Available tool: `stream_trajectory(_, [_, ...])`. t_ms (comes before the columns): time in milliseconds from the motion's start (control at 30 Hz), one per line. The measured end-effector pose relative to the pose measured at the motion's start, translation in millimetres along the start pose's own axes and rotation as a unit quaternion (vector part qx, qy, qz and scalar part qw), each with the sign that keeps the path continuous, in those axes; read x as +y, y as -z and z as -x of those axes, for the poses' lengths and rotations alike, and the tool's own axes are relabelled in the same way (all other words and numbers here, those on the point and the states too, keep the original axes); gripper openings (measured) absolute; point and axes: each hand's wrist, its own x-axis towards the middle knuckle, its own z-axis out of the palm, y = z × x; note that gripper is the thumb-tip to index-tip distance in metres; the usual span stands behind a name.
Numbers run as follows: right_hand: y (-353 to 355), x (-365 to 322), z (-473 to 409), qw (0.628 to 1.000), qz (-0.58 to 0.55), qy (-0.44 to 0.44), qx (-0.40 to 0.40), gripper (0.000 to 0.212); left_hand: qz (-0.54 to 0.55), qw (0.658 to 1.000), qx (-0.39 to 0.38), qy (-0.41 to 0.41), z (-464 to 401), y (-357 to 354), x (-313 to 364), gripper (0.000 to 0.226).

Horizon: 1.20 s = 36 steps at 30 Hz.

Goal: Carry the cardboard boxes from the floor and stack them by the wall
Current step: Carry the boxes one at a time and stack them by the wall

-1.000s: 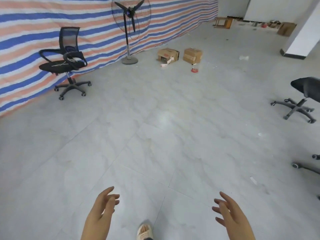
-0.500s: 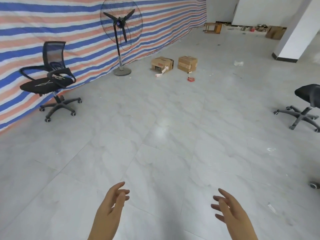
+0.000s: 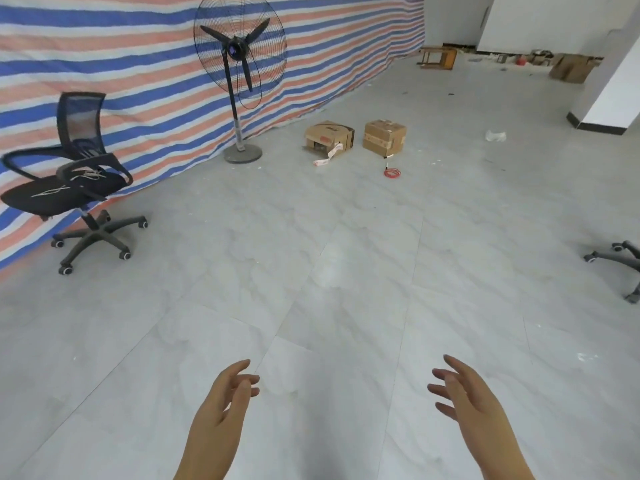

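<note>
Two brown cardboard boxes stand on the grey tiled floor ahead, near the striped tarp wall (image 3: 138,74). The left box (image 3: 329,137) has a torn front and a strip of tape trailing from it. The right box (image 3: 384,137) is taped shut and stands a short gap away. My left hand (image 3: 221,407) and my right hand (image 3: 467,400) are held out low in front of me, palms facing each other, fingers relaxed, holding nothing. Both hands are far from the boxes.
A tall black pedestal fan (image 3: 239,81) stands left of the boxes. A black office chair (image 3: 69,181) is at the left by the tarp. Another chair's base (image 3: 620,261) pokes in at the right. A red wire coil (image 3: 392,173) lies before the right box. A white pillar (image 3: 613,91) rises at far right.
The view has advanced toward the boxes, which look larger and nearer. The chair and fan have slid left and closer. My hands stay out in front, empty.
</note>
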Motion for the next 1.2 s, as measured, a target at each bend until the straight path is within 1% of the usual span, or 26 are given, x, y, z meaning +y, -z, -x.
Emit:
stream_trajectory(133, [-20.2, -24.8, -79.2, 1.000, 0.016, -0.001, -0.021, 0.028, 0.019, 1.000, 0.004, 0.013, -70.8, -30.1, 20.7, 0.027])
stream_trajectory(300, [-51.0, -36.2, -169.7, 0.999, 0.019, -0.020, -0.017, 0.028, 0.010, 1.000, 0.005, 0.026, -175.2, -49.6, 33.1, 0.028])
stream_trajectory(500, [-101.4, -59.2, -296.9, 0.999, -0.007, -0.033, 0.035, 0.028, -0.009, 1.000, -0.020, 0.013, -337.7, -65.5, 59.0, 0.028])
stream_trajectory(633, [-137.9, -99.8, -378.7, 0.997, -0.019, -0.029, 0.065, 0.028, -0.029, 0.998, -0.046, -0.010, -444.0, -77.9, 106.6, 0.028])
stream_trajectory(767, [-161.0, -124.0, -446.6, 0.996, -0.023, -0.034, 0.084, 0.028, -0.049, 0.995, -0.084, -0.019, -532.8, -101.6, 144.9, 0.027])
stream_trajectory(867, [-162.8, -130.9, -492.2, 0.992, -0.028, -0.048, 0.109, 0.028, -0.057, 0.992, -0.109, -0.020, -583.6, -129.8, 163.2, 0.026])
stream_trajectory(1000, [-148.4, -132.8, -562.4, 0.988, -0.041, -0.068, 0.134, 0.026, -0.059, 0.989, -0.132, -0.006, -643.6, -179.8, 176.7, 0.026])
stream_trajectory(1200, [-99.8, -158.2, -708.1, 0.987, -0.040, -0.067, 0.138, 0.026, -0.051, 0.993, -0.107, 0.001, -740.8, -284.9, 218.1, 0.027])
